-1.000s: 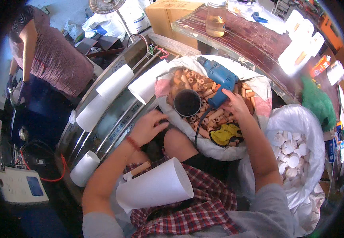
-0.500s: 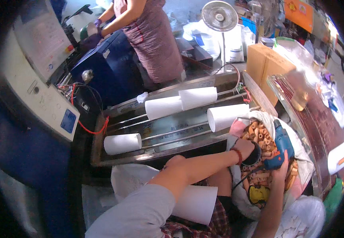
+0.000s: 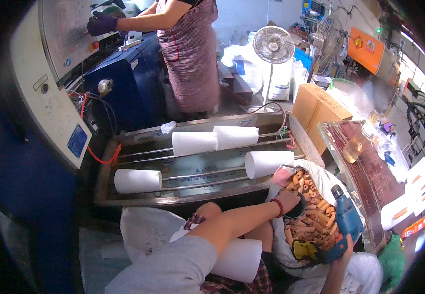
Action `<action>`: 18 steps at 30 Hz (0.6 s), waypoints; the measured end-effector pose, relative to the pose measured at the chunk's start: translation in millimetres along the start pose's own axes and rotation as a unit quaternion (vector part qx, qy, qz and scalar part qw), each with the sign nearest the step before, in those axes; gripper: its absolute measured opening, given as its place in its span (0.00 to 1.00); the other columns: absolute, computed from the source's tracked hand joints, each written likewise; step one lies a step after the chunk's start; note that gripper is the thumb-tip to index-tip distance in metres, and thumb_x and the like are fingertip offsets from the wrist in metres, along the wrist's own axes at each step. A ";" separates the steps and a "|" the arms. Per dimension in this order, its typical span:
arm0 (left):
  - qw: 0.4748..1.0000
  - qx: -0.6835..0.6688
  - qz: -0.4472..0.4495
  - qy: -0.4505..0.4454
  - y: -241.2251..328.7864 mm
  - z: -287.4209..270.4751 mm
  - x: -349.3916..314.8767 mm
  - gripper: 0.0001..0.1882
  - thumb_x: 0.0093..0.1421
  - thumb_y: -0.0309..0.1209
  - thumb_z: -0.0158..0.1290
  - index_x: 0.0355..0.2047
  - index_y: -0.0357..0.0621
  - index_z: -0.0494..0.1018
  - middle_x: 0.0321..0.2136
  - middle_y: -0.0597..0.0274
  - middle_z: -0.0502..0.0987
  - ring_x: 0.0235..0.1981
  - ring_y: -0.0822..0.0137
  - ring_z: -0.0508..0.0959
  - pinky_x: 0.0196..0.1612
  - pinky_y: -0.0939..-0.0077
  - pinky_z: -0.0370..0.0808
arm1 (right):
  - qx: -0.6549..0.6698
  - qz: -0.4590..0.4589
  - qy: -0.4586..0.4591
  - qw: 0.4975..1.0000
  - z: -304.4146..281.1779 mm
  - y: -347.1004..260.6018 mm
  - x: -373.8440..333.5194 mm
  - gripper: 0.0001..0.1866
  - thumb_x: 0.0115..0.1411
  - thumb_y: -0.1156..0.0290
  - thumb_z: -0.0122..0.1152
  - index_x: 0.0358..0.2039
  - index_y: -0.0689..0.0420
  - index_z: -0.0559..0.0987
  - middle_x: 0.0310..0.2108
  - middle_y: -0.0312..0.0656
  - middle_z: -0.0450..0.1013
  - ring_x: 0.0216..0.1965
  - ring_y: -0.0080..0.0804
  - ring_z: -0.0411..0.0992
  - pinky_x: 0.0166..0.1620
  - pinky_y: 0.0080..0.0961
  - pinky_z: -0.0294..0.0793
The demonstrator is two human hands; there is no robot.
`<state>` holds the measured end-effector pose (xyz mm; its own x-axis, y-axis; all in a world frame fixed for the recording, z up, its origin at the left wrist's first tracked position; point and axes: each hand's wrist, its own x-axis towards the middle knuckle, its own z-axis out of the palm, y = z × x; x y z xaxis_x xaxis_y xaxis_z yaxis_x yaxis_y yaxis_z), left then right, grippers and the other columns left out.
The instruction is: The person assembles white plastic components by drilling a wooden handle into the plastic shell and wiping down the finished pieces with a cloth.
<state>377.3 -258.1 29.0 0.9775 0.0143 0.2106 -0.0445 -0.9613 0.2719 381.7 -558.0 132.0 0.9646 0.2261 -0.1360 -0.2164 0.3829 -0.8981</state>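
My right grip (image 3: 344,253) is wrapped round the blue drill (image 3: 348,218), probably steadying it at the sack (image 3: 326,183). My left grip (image 3: 288,200) meets the dark cup (image 3: 298,210), seemingly propped by brown tubes (image 3: 315,214); whether it's clenched, I can't tell.

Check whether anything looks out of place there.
A soft yellow-and-black piece, possibly a glove, lies among the short, hollow tan tubes in the soft white-and-pink sack; it looks stray because it differs from the loose tubes around it.
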 end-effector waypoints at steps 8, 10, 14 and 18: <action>0.984 -0.170 -0.058 0.010 -19.7 -60.5 -31.5 0.13 0.50 0.28 0.49 0.37 0.39 0.69 0.33 0.47 0.75 0.36 0.48 0.75 0.39 0.56 0.72 | -0.046 0.052 0.034 0.997 7.5 -14.0 -73.2 0.19 0.55 0.57 0.58 0.39 0.58 0.71 0.26 0.38 0.71 0.24 0.31 0.72 0.29 0.27 0.76; 0.968 -0.230 -0.077 0.059 -33.2 -87.1 -63.0 0.12 0.49 0.28 0.50 0.35 0.39 0.71 0.31 0.46 0.76 0.35 0.46 0.75 0.39 0.57 0.73 | -0.048 0.085 0.010 0.995 -15.7 3.2 -65.0 0.19 0.54 0.57 0.59 0.37 0.59 0.72 0.24 0.39 0.71 0.24 0.32 0.72 0.30 0.29 0.77; 0.930 -0.328 -0.134 0.099 -78.1 -115.9 -144.1 0.12 0.53 0.28 0.51 0.39 0.40 0.71 0.30 0.54 0.77 0.28 0.59 0.78 0.32 0.66 0.74 | -0.074 0.149 -0.064 0.984 17.3 19.9 -94.6 0.20 0.53 0.57 0.59 0.35 0.63 0.74 0.23 0.41 0.73 0.26 0.35 0.73 0.32 0.31 0.77; 0.800 -0.520 -0.295 0.048 -103.0 -152.6 -232.1 0.09 0.58 0.30 0.53 0.38 0.40 0.72 0.30 0.61 0.78 0.25 0.73 0.77 0.25 0.81 0.73 | -0.086 0.221 -0.118 0.964 35.3 53.3 -113.8 0.23 0.53 0.55 0.57 0.35 0.66 0.74 0.26 0.46 0.75 0.29 0.37 0.75 0.33 0.33 0.77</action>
<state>123.5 -120.3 95.4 0.8730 0.4511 -0.1853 0.2226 -0.0305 0.9744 255.1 -531.7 114.4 0.7187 0.5384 -0.4400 -0.5500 0.0531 -0.8335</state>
